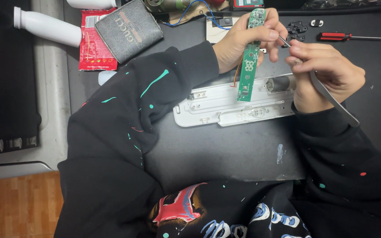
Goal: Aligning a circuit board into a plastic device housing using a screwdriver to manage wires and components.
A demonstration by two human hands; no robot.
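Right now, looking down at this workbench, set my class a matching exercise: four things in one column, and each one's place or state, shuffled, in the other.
Things:
1. Green circuit board
2. Red-handled screwdriver
3. White bottle
4. Tweezers

Places or states:
A. On its side, far left
B. Held in the right hand
C. Held upright in the left hand
D. Lying flat on the dark table, top right

Pairs: 1-C, 2-D, 3-A, 4-B
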